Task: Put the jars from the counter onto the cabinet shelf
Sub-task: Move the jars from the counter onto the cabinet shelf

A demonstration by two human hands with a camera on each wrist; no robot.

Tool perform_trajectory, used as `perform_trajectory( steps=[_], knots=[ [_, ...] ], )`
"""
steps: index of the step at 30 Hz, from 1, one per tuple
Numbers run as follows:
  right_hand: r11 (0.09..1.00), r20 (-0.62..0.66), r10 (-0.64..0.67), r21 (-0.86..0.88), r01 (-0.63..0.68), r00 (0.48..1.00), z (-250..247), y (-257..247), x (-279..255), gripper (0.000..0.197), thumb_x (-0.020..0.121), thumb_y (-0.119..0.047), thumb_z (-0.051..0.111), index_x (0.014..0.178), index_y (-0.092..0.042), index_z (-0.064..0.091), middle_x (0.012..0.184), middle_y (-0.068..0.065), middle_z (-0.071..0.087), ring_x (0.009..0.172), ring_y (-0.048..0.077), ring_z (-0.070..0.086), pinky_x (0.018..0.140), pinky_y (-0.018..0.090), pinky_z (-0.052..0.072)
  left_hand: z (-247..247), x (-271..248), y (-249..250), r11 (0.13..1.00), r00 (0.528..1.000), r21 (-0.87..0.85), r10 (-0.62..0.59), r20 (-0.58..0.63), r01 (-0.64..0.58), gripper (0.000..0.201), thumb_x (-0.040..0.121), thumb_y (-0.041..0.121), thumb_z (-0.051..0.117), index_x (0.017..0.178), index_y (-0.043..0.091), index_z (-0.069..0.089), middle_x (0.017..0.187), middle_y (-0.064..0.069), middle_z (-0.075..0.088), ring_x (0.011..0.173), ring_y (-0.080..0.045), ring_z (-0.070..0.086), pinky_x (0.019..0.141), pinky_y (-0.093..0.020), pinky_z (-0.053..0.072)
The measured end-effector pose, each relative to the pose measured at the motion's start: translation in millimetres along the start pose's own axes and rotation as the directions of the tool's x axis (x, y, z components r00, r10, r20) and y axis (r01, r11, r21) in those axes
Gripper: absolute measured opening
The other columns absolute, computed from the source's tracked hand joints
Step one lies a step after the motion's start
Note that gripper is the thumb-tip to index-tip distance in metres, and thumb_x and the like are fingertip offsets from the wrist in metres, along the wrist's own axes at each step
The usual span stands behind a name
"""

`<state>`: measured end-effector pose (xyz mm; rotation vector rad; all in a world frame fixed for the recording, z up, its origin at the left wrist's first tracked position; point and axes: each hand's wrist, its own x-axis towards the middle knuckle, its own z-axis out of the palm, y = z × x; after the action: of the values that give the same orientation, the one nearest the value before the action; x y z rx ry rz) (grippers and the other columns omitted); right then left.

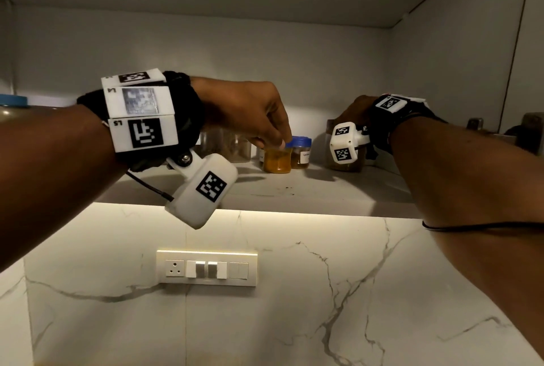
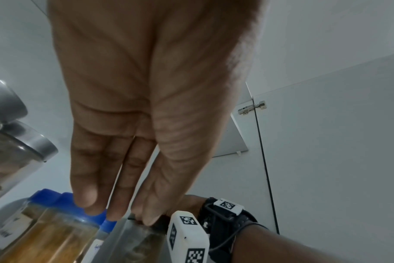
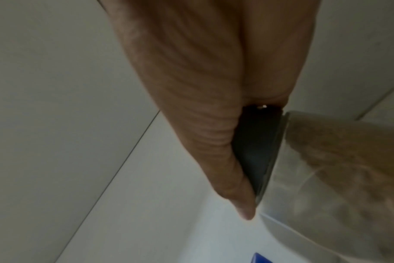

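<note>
On the cabinet shelf [image 1: 294,193] stands a small jar of yellow powder [image 1: 276,161] [image 2: 52,236] with a blue lid. My left hand [image 1: 279,142] [image 2: 119,211] hangs over it, fingers nearly straight and pointing down, fingertips [image 2: 85,201] touching the lid's edge. To the right, my right hand [image 1: 353,118] [image 3: 214,106] grips the dark lid of a larger clear jar [image 1: 350,167] [image 3: 326,178] [image 2: 140,243] with brown contents; the jar stands on the shelf, partly hidden by the wrist camera.
A second blue-lidded jar [image 1: 300,153] with a label stands just behind the yellow one. Clear jars with metal lids [image 1: 232,145] [image 2: 16,151] are further left, dark items [image 1: 527,130] at the shelf's far right. Below, a switch panel [image 1: 207,268] sits in the marble wall.
</note>
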<state>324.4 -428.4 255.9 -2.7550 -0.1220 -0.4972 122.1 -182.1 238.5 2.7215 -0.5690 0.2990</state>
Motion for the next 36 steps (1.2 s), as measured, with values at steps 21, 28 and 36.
perform_trajectory(
  steps=[21,28,36],
  knots=[
    [0.986,-0.005,-0.027,0.165,0.028,1.0,-7,13,-51,0.049,0.081,-0.069,0.065,0.086,-0.021,0.064,0.09,0.001,0.061,0.094,0.029,0.058,0.086,0.036,0.042,5,31,-5,0.921,0.923,-0.059,-0.383,0.022,0.384,0.04,0.094,0.014,0.065,0.132,0.003,0.059,0.115,-0.012,0.07,0.1,-0.022,0.068,0.077,-0.03,0.058],
    [0.975,0.005,-0.041,0.218,0.039,0.999,-1,14,-55,0.033,0.082,-0.058,0.071,0.075,-0.026,0.066,0.078,0.003,0.065,0.073,0.02,0.059,0.076,0.033,0.044,12,45,-4,0.927,0.924,-0.03,-0.368,0.102,0.373,0.039,0.091,0.011,0.069,0.129,0.003,0.061,0.107,-0.015,0.073,0.086,-0.021,0.069,0.085,-0.037,0.059],
    [0.967,-0.003,0.032,0.252,-0.03,0.999,8,12,-59,0.044,0.083,-0.064,0.067,0.074,-0.021,0.063,0.078,0.006,0.068,0.071,0.025,0.063,0.06,0.029,0.04,11,45,-6,0.934,0.933,0.0,-0.356,0.063,0.356,0.044,0.091,0.013,0.069,0.132,0.001,0.058,0.124,-0.018,0.068,0.107,-0.028,0.067,0.098,-0.043,0.055]
  ],
)
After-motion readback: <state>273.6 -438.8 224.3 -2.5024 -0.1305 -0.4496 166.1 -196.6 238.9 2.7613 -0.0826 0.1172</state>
